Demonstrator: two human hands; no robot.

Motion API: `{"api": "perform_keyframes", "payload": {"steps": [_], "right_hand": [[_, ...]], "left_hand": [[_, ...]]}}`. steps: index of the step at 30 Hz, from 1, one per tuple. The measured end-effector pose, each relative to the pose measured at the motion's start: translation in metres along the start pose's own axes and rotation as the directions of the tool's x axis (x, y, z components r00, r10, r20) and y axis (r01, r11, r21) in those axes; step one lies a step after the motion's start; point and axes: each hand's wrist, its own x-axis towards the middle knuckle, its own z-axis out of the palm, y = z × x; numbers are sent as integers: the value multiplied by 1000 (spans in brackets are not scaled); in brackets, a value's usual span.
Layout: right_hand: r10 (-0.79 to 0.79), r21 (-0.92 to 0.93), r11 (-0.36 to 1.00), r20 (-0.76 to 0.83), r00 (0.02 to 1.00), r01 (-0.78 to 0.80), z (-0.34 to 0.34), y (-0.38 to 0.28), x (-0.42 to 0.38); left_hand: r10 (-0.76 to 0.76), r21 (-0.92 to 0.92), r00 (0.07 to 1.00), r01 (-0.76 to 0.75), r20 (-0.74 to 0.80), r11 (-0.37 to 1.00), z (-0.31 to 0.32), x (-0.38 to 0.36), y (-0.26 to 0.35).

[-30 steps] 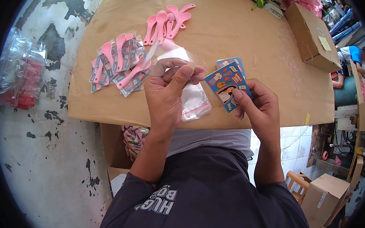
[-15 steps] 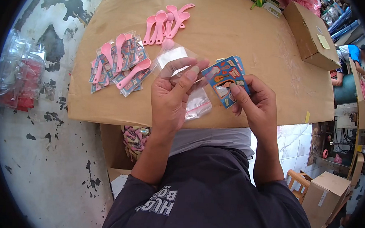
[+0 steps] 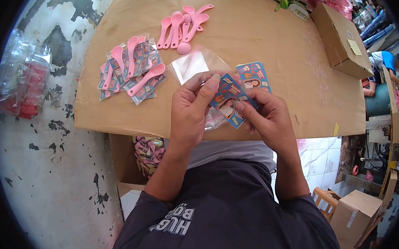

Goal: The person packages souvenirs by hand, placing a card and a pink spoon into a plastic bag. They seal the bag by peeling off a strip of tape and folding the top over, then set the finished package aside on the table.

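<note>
Between my two hands is a blue printed card (image 3: 230,101) with colourful pictures, held tilted above the table's near edge. My right hand (image 3: 270,117) pinches its right side, thumb on top. At its upper left edge, my left hand (image 3: 189,106) has thumb and fingers closed; whether a clear bag is also in them is hard to see. Just beyond the right hand lies a stack of similar cards (image 3: 255,74). Clear plastic bags (image 3: 218,61) lie behind the left hand, and more clear plastic (image 3: 214,121) shows below the card.
Packed pink spoons with cards (image 3: 137,69) are piled at the left on the brown-covered table (image 3: 300,102). Loose pink spoons (image 3: 175,31) lie farther back. A cardboard box (image 3: 341,39) stands at the back right. Beyond it is another person (image 3: 383,62). A box of wrapped pieces (image 3: 148,155) sits below the table.
The card has moved left and toward me with my right hand, uncovering the stack behind. My left hand has shifted slightly right and down, and its fingers now meet the card's edge.
</note>
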Motion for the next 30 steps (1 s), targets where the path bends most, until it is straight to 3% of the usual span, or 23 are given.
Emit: {"api": "perform_keyframes", "payload": {"steps": [4,6,10,14,17,19,21,23,27,30], "right_hand": [[8,120,993,-11,1000,-6,-5,4,2],[-70,276,955,-141,988,107,-4,10,4],[-70,292,950,-142,987,109,-9,10,3],[-199,205,946,-243,949,251,8,3,7],[-249,171,937,-283,926,304,17,4,12],[-245,185,936,-266,932,299,21,6,14],[-163,351,910,-191,968,222,24,7,12],[-139,341,920,-173,975,192,24,7,9],[-75,255,961,-134,988,108,23,5,1],[-106,245,958,-175,979,147,29,7,1]], "left_hand": [[-8,36,1000,9,-4,999,1,-1,-3],[18,13,999,-18,-41,1000,10,-1,-1],[78,35,995,-76,-63,997,19,-2,-9],[22,79,999,-19,-41,997,23,-9,-16],[124,76,992,-121,-36,990,31,-9,-11],[116,19,992,-117,50,993,29,-11,-9],[123,-3,992,-123,25,992,26,-8,-9],[128,-24,992,-128,0,992,24,-4,-4],[201,-272,978,-180,53,945,22,7,10],[219,-424,974,-175,58,889,24,9,10]]}}
